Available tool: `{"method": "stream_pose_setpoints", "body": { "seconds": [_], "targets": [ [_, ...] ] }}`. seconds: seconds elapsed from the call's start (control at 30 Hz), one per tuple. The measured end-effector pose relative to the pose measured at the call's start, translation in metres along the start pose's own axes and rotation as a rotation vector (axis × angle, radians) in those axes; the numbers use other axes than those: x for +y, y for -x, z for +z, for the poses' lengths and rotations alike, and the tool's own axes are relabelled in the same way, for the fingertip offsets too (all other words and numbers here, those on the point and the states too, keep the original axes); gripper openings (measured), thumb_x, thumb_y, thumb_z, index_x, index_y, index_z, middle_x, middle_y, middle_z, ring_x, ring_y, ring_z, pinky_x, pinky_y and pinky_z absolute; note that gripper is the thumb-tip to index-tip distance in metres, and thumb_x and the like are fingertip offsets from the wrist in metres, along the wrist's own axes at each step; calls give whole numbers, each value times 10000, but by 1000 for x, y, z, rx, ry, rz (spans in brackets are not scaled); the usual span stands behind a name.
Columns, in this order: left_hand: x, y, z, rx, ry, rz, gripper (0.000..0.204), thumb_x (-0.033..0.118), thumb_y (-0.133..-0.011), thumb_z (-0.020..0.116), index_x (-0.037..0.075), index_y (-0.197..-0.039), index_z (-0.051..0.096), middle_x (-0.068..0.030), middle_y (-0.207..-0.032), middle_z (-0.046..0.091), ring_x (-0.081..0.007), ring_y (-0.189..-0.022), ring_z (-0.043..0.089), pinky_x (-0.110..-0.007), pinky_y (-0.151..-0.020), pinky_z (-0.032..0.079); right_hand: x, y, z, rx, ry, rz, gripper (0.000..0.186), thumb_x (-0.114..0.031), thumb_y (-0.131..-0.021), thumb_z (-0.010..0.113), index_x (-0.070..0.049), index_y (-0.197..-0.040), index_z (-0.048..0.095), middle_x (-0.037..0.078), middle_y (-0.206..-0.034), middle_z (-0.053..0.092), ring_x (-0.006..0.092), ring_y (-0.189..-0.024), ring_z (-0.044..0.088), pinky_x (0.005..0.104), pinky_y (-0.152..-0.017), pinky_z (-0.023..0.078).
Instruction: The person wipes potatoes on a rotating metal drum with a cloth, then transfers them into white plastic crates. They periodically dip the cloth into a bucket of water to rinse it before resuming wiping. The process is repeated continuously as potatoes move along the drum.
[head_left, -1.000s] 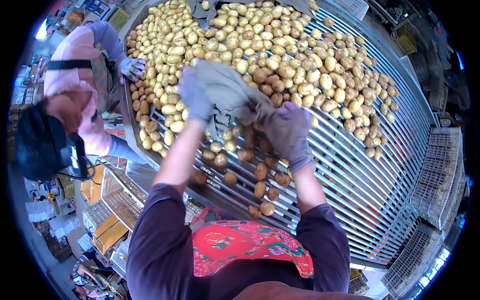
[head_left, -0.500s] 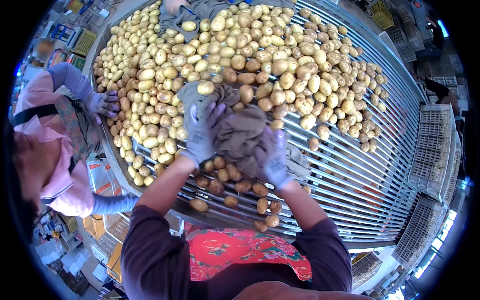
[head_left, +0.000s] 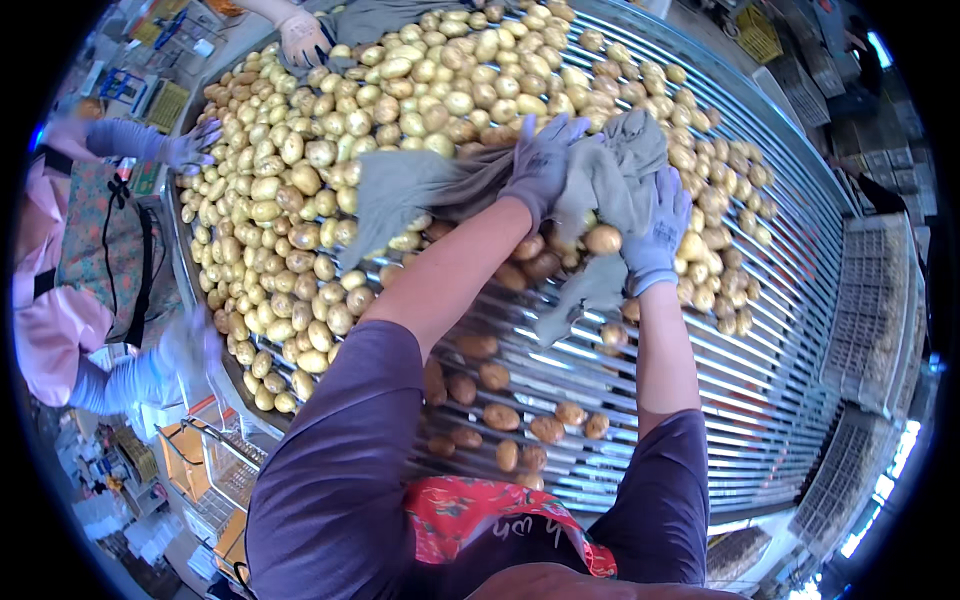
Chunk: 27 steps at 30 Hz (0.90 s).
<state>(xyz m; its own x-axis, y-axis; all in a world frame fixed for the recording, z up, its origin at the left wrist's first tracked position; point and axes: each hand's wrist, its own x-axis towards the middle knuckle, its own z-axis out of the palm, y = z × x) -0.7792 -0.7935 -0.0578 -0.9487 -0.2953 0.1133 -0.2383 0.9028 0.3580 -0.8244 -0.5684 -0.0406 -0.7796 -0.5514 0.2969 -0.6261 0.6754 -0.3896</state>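
Large grey cloths [head_left: 625, 165] lie bunched and stretched over the potatoes [head_left: 290, 190] on a bed of metal rollers [head_left: 770, 330]. My left hand [head_left: 542, 165], in a grey-purple glove, grips the cloth from above, its fingers reaching across a fold. At the cloth's right side my right hand [head_left: 657, 230], gloved alike, is closed against its edge with the fingers pointing away from me. Between my hands a brown potato [head_left: 602, 239] rests by the cloth. The undersides of both hands and the potatoes beneath the cloth are hidden.
Loose brown potatoes [head_left: 547, 429] lie on the rollers close to me. At the left a co-worker in pink [head_left: 75, 330] has gloved hands near the rim; another gloved hand [head_left: 304, 38] touches cloth at the far edge. Stacked crates [head_left: 868, 300] stand at the right.
Both my hands have moved away from me and to the right with the cloth, which is now stretched out to the left. The view has shifted a little, and the co-worker's lower hand has swung up.
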Motion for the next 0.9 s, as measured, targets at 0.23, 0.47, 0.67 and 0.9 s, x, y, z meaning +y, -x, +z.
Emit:
{"method": "stream_pose_setpoints", "body": {
  "seconds": [0.23,0.47,0.67,0.9],
  "targets": [
    [-22,94,-12,-37,-42,42,517,291,-939,459,108,-1423,449,-119,-1534,342,-337,-1452,235,-585,-1166,92,5,43,70,8,208,-409,688,-190,-735,721,-10,-1348,466,229,-1348,486,398,-1261,458,514,-1078,327],
    [-85,143,-30,179,-386,227,494,358,-946,480,60,-1339,497,-180,-1442,440,-366,-1376,357,-539,-1153,186,-106,50,44,-202,253,-456,565,-258,-784,617,-61,-1307,538,150,-1391,484,353,-1357,368,586,-1136,197],
    [-24,207,-52,-182,-68,-124,351,325,-973,478,51,-1115,645,-195,-1223,628,-374,-1199,548,-504,-1015,373,-51,80,10,-342,259,-523,431,-253,-828,569,-114,-1236,583,148,-1222,561,294,-1225,472,547,-992,339],
    [-54,258,-34,-35,-415,-24,546,227,-920,503,79,-1440,424,-124,-1513,371,-308,-1391,350,-640,-1091,153,-116,156,40,-229,-105,-671,466,-267,-822,568,-21,-1218,573,182,-1236,592,429,-1208,494,647,-1150,84]
  ]
}}
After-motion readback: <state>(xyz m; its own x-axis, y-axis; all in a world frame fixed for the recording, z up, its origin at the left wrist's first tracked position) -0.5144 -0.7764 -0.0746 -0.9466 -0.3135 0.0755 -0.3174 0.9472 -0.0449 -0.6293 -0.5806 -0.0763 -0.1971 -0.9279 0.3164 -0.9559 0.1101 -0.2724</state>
